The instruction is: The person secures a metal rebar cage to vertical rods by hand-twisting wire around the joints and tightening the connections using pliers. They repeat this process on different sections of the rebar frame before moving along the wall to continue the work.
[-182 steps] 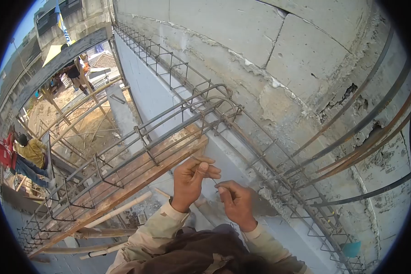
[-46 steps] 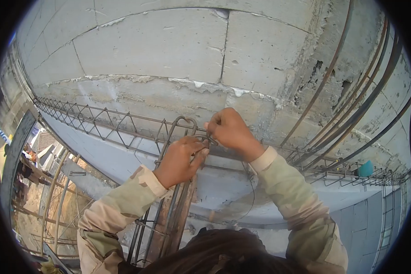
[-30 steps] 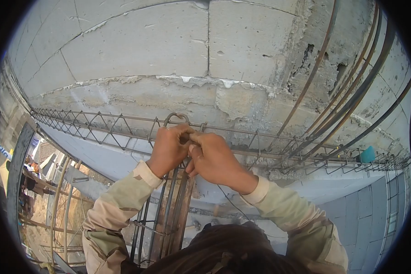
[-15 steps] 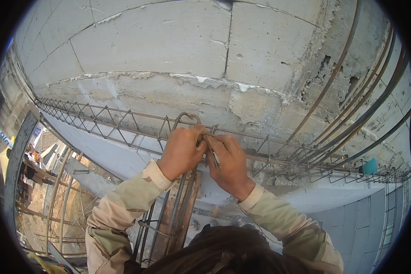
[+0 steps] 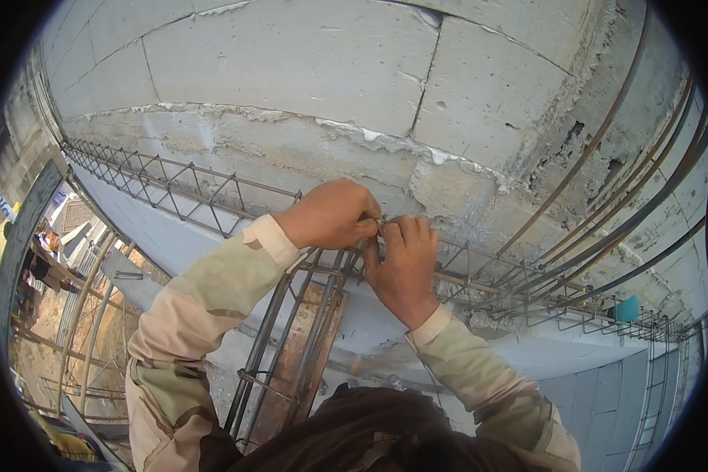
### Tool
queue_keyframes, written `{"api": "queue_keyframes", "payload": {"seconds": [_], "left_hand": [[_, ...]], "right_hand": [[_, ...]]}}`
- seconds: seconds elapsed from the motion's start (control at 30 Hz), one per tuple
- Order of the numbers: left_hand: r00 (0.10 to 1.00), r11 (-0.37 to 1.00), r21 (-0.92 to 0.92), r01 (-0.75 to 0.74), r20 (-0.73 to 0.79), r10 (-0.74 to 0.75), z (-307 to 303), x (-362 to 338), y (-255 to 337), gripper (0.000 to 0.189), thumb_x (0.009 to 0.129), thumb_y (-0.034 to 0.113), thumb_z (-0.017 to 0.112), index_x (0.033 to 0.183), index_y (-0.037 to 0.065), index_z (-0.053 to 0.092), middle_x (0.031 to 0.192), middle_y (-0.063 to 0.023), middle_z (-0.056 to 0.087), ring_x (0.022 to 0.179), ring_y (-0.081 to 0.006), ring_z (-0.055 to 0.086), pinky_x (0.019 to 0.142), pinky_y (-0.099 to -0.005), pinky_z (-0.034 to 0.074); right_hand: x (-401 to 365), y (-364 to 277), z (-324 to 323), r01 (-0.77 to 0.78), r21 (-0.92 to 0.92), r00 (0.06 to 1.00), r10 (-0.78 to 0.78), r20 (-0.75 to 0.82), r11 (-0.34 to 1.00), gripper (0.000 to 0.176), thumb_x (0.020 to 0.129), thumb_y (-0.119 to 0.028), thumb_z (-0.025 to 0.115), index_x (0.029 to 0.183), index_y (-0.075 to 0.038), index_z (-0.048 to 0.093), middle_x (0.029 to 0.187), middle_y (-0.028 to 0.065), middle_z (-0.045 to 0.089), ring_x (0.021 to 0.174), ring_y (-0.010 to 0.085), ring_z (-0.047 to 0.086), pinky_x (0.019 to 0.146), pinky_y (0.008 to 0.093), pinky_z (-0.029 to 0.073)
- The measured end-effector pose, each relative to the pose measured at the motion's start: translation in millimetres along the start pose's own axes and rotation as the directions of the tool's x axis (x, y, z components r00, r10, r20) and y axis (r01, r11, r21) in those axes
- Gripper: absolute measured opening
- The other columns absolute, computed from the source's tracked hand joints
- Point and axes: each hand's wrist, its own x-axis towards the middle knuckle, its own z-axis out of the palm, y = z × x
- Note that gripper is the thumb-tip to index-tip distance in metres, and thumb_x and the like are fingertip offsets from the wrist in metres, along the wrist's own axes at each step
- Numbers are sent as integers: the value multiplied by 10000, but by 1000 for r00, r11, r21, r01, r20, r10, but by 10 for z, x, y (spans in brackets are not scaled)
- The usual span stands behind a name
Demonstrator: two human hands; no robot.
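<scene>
grey block wall [image 5: 291, 63] with rough mortar seams fills the view ahead. close against its ledge the two hands meet, touching at the fingertips. the left hand [image 5: 330, 216] comes in from above, knuckles up, thumb and fingers pinched shut on a tie wire [image 5: 380, 227], of which only a small glint shows. the right hand [image 5: 401, 267] reaches up from below with its fingers [image 5: 405, 234] curled against the same spot; whether they grip the wire or a bar cannot be told.

the wire sits where two rebar cages cross. the near cage [image 5: 287, 322] runs from the hands down toward the person, its bars lying on a rusty brown plank [image 5: 303, 350]. the wall cage [image 5: 173, 185] runs along the ledge to both sides, with zigzag stirrups. both arms wear tan camouflage sleeves [image 5: 212, 291].

to the right, long curved bars [image 5: 606, 197] sweep up the wall, and a small teal object [image 5: 626, 308] rests by the cage. far left and below, other people [image 5: 39, 263] stand among more curved steel.
</scene>
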Motion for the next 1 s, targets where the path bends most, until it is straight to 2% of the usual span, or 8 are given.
{"api": "queue_keyframes", "payload": {"seconds": [0.07,0.3,0.37,0.5,0.57,0.77,0.93,1.0], "left_hand": [[998,989,-145,-23,54,31,-13,30,-45,186,853,159,703,874,-20,749,801,-231,697,703,-400,669,665,-440,524],[998,966,-251,65,17,-63,116,-31,-42,174,840,144,714,857,-29,731,757,-218,680,642,-352,636,639,-400,504],[966,957,-288,33,-235,-104,262,-121,-25,147,831,123,725,860,-22,730,758,-206,688,642,-343,640,638,-390,510],[917,887,-458,59,-326,-229,354,-263,4,119,829,93,734,909,4,726,797,-176,693,678,-342,666,631,-394,517],[869,989,-143,-44,-494,-33,408,-335,32,147,830,85,746,962,33,711,843,-146,685,725,-342,680,627,-418,532],[846,991,88,-99,-517,130,504,-505,319,135,831,71,742,942,27,680,841,-108,656,776,-319,681,665,-431,565],[908,934,336,-121,-343,241,584,-476,470,140,820,14,699,956,-6,677,858,-103,659,795,-301,693,691,-418,575],[933,924,366,-114,-280,226,545,-523,522,173,816,-2,682,988,-21,686,870,-112,669,812,-300,699,704,-416,579]], "right_hand": [[25,-42,-30,-14,10,1000,14,3,1000,275,762,-99,774,975,-30,614,1014,125,583,916,320,537,764,453,364],[-48,12,4,96,-24,993,-98,-68,995,234,769,-60,753,976,-32,648,999,113,606,910,302,576,780,447,381],[-64,36,20,33,114,989,-16,-148,993,183,803,-28,741,973,-25,674,989,106,644,896,294,612,808,425,408],[-16,120,-5,-187,371,977,211,-25,910,113,832,-23,748,936,-11,705,943,108,671,850,270,653,783,393,454],[77,186,-67,-464,523,883,416,216,715,64,836,-31,767,888,-1,746,882,138,688,793,264,674,730,384,491],[589,456,-183,-573,263,744,359,564,776,127,785,-106,828,824,8,787,712,193,705,672,302,694,690,403,536],[724,376,-178,-447,195,781,275,561,873,204,779,-178,848,784,17,785,687,229,696,657,388,703,654,448,542],[676,320,-225,-432,221,835,295,464,875,227,782,-167,864,775,39,770,608,175,678,536,235,631,566,370,486]]}}
